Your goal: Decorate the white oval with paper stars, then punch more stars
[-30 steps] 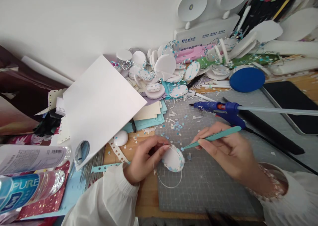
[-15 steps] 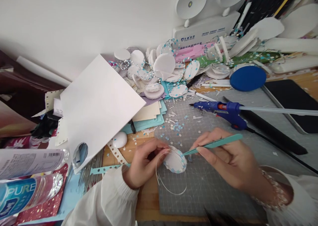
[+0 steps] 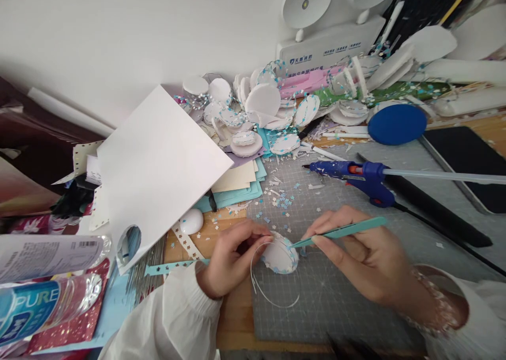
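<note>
Pinched in my left hand (image 3: pixel 241 254) is the left edge of a white foam disc (image 3: pixel 279 257), its rim dotted with tiny blue and white paper flowers. A thin white wire (image 3: pixel 272 303) loops down from the same fingers. My right hand (image 3: pixel 356 254) grips teal tweezers (image 3: pixel 343 230), whose tips touch the disc's upper right rim. Whether the tips hold a flower is too small to tell. Loose paper flowers (image 3: pixel 282 204) lie scattered on the grey cutting mat (image 3: pixel 316 307) beyond the disc.
Across the mat lies a blue glue gun (image 3: pixel 351 175), with a black knife-like tool (image 3: pixel 435 204) and a phone (image 3: pixel 466 165) at right. White discs (image 3: pixel 263 100) and flowered wire pile up behind. A white board (image 3: pixel 162 170) and a water bottle (image 3: pixel 51 302) are at left.
The view has shifted very slightly. The disc has tilted a little in my left fingers, and the tweezer tips have stayed at its rim.
</note>
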`<state>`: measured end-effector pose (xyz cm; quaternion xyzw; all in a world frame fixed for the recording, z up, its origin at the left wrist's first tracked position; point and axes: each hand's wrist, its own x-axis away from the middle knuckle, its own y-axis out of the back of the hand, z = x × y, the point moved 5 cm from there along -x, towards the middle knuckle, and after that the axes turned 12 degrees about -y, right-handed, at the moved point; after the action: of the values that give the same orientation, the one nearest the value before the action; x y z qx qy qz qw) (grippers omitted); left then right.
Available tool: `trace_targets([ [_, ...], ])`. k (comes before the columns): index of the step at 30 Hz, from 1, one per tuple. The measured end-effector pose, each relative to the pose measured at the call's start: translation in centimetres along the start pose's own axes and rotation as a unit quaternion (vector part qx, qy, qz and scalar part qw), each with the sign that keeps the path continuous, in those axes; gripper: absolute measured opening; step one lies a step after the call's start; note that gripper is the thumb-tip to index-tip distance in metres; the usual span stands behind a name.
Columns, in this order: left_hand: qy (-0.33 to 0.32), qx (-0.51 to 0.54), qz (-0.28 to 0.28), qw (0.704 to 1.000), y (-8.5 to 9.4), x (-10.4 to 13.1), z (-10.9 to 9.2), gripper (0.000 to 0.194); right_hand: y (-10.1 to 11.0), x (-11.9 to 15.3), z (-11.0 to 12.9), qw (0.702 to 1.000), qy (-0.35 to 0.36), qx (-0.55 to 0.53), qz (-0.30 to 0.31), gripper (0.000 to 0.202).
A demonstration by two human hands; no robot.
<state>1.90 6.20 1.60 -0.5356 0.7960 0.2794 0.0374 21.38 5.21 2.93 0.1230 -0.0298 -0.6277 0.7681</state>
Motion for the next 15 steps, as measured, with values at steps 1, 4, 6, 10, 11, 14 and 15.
trace_targets([
  [1, 0.0, -0.002, 0.0, 1.0, -0.01, -0.01, -0.01, 0.011, -0.01, 0.0, -0.05, 1.0, 0.0, 0.002, 0.0, 0.018],
  [4, 0.001, -0.004, 0.0, 1.0, -0.06, -0.02, -0.02, 0.011, -0.05, -0.01, -0.12, 1.0, 0.003, 0.003, 0.0, 0.018],
  [6, 0.004, -0.004, -0.003, 1.0, -0.08, 0.01, 0.0, 0.011, -0.04, -0.02, -0.14, 1.0, 0.003, 0.0, -0.002, 0.018],
  [10, 0.009, -0.001, -0.004, 1.0, -0.1, 0.03, 0.05, 0.012, -0.1, -0.08, -0.22, 1.0, 0.002, -0.007, -0.004, 0.017],
  [11, 0.01, -0.001, -0.003, 1.0, -0.11, 0.02, 0.06, 0.012, -0.11, -0.1, -0.24, 1.0, 0.002, -0.008, -0.005, 0.017],
  [14, 0.015, -0.001, -0.002, 1.0, -0.13, -0.03, 0.06, 0.013, -0.1, -0.1, -0.24, 1.0, 0.004, -0.006, -0.007, 0.016],
  [15, 0.016, -0.002, -0.003, 1.0, -0.12, -0.05, 0.05, 0.014, -0.09, -0.1, -0.24, 1.0, 0.002, -0.004, -0.006, 0.016],
])
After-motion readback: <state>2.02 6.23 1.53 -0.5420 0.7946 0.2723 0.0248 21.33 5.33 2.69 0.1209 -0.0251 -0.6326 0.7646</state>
